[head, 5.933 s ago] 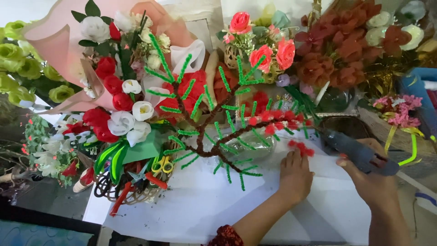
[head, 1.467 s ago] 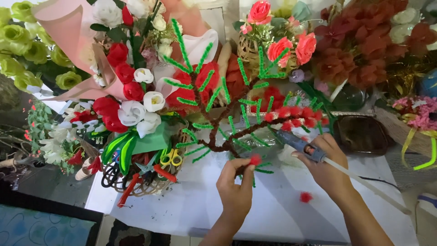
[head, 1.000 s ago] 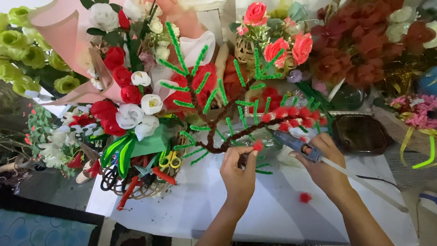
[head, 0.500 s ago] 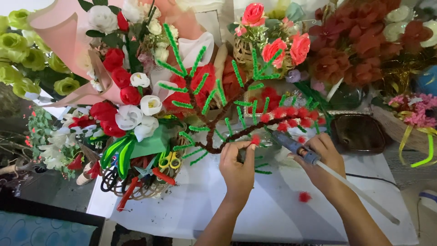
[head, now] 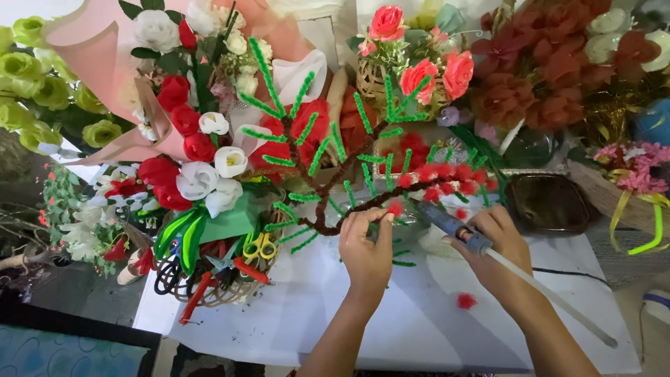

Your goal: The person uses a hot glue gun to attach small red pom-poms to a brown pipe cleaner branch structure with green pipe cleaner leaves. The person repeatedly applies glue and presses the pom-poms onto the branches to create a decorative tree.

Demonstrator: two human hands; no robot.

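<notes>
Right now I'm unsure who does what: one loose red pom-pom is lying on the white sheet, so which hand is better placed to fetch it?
Probably the left hand: it only pinches a pom-pom at the branch, while the right hand is full with the glue gun. The loose pom-pom does lie nearer the right.

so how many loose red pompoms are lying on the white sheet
1 that I can see: a loose red pompom on the white sheet, just below the right hand. The left hand presses another onto the branch. Others may be hidden under hands.
</notes>
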